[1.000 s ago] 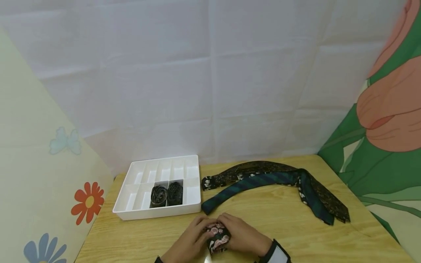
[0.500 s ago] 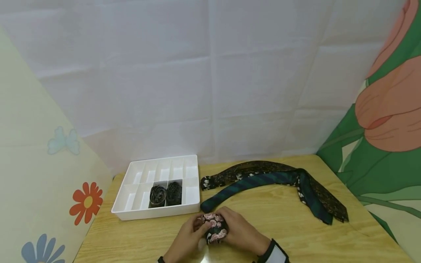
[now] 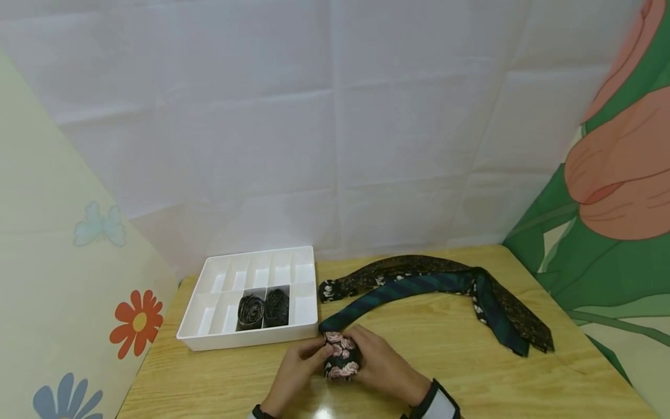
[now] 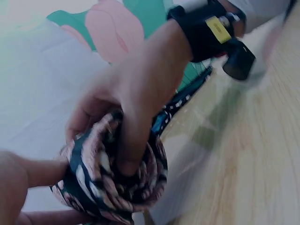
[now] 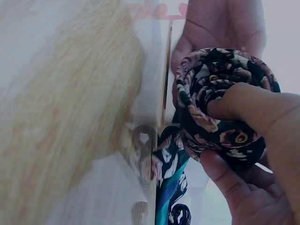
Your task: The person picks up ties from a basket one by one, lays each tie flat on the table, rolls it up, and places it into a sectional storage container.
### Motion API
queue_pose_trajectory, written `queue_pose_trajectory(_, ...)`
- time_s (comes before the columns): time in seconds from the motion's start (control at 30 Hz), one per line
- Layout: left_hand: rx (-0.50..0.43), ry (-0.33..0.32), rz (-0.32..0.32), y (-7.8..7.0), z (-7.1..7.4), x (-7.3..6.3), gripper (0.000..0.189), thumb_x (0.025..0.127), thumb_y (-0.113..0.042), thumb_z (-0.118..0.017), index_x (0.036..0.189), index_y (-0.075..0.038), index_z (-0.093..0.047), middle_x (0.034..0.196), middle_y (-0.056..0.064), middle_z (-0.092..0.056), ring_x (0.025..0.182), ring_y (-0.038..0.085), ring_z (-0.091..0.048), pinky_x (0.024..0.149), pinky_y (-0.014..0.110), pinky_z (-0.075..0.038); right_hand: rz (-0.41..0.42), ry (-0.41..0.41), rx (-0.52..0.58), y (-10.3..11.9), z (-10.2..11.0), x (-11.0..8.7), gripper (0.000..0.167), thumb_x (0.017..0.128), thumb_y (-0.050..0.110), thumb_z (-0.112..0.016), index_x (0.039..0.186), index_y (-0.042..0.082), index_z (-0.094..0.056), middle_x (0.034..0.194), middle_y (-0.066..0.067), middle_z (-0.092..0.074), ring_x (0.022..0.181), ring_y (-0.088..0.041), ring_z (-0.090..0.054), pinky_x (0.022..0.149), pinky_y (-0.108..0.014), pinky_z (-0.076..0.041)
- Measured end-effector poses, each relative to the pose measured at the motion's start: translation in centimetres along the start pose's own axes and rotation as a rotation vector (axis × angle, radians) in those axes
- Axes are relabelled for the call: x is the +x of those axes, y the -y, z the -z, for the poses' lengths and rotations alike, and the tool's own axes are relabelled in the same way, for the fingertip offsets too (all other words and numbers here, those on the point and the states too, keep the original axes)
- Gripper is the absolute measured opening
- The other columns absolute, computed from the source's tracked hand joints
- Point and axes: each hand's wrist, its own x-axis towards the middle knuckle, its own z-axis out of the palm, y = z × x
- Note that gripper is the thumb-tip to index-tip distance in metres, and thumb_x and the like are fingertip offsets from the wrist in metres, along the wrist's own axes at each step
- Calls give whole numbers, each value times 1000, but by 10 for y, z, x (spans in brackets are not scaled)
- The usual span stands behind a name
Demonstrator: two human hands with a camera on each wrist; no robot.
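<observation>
Both hands hold a rolled-up necktie [image 3: 342, 356], black with pink roses, close to the near side of the table. My left hand [image 3: 295, 368] pinches its outer layer between thumb and fingers. On the other side, my right hand [image 3: 384, 365] grips the roll. In the right wrist view, the right thumb reaches into the middle of the coil [image 5: 243, 131] while the fingers lie against the outside. The left wrist view shows the coil's spiral end [image 4: 145, 187] and that same thumb inside it.
A white divided tray [image 3: 246, 342] stands at left, with two dark rolled neckties [image 3: 251, 312] in neighbouring front compartments. Behind the hands lie a blue-green striped necktie [image 3: 398, 289] and a dark brown patterned one [image 3: 429, 266]. A white sheet [image 3: 335, 145] hangs behind the table.
The rolled necktie has moved a little away from the body, toward the striped tie's end. My left fingers have shifted from over its top to its left side.
</observation>
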Motion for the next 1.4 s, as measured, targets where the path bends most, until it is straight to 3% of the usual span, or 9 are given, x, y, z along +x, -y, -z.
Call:
queue_pose_trajectory(0.2, -108, 96, 42, -6, -7, 0, 61, 99, -34, -77, 142, 6, -61, 129, 21, -73, 114, 24, -71, 86, 23, -58, 87, -47, -64, -1, -3, 0, 48, 89, 31, -88, 125, 14, -62, 121, 3, -66, 109, -11, -66, 92, -32, -60)
queue_pose_trajectory(0.37, -128, 66, 81, -8, -11, 1, 68, 94, -33, -82, 144, 6, -57, 127, 17, -72, 108, 20, -69, 83, 25, -58, 146, -48, -98, 1, -4, 1, 51, 92, 37, -85, 131, 15, -61, 127, 3, -63, 114, -11, -65, 96, -31, -59)
queue_pose_trajectory(0.57, -47, 3, 57, -10, -2, -1, 71, 90, -29, -85, 144, 6, -55, 126, 15, -70, 108, 19, -65, 86, 27, -55, 13, 109, 128, 1, 5, 1, 72, 94, 44, -81, 154, 25, -47, 150, 4, -47, 133, -16, -56, 106, -37, -56)
queue_pose_trajectory(0.7, -47, -8, 20, -13, 3, -2, 68, 91, -26, -85, 144, 3, -56, 130, 16, -68, 113, 21, -64, 89, 26, -55, -60, 88, 312, -2, 8, 2, 77, 96, 37, -80, 160, 16, -42, 157, -11, -39, 129, -24, -58, 101, -39, -57)
queue_pose_trajectory(0.87, -48, -2, -72, -5, 3, 0, 69, 92, -22, -85, 148, 0, -53, 140, 22, -63, 125, 30, -64, 96, 21, -55, -163, 69, 375, -9, 6, 6, 70, 96, 29, -80, 151, 0, -47, 140, -19, -59, 108, -18, -69, 94, -37, -60)
queue_pose_trajectory(1.0, 9, 44, -173, 7, 2, 4, 64, 93, -20, -84, 149, -6, -55, 149, 21, -58, 135, 37, -59, 105, 25, -53, -203, 88, 389, -10, 6, 7, 59, 93, 21, -83, 141, -1, -56, 129, -19, -69, 103, -19, -73, 89, -35, -61)
queue_pose_trajectory(1.07, 31, 88, -182, 11, 2, 6, 64, 93, -22, -84, 149, -12, -56, 150, 17, -59, 136, 35, -59, 107, 27, -53, -192, 74, 397, -11, 4, 6, 55, 92, 18, -84, 138, 2, -59, 131, -19, -69, 104, -20, -73, 89, -35, -61)
queue_pose_trajectory(1.23, 73, 164, -165, 21, 3, 9, 65, 91, -29, -85, 149, -18, -56, 148, 8, -60, 137, 27, -58, 112, 28, -47, -102, 28, 300, -17, -6, 4, 44, 91, 23, -86, 129, 14, -66, 134, -9, -65, 114, -18, -66, 93, -34, -59)
queue_pose_trajectory(1.4, 208, 131, -196, 27, 4, 6, 61, 90, -38, -86, 143, -20, -62, 143, 6, -53, 130, 21, -56, 113, 36, -44, 1, -79, 65, -16, -13, 1, 44, 82, 29, -93, 117, 25, -67, 158, -11, -44, 135, -29, -50, 100, -45, -56)
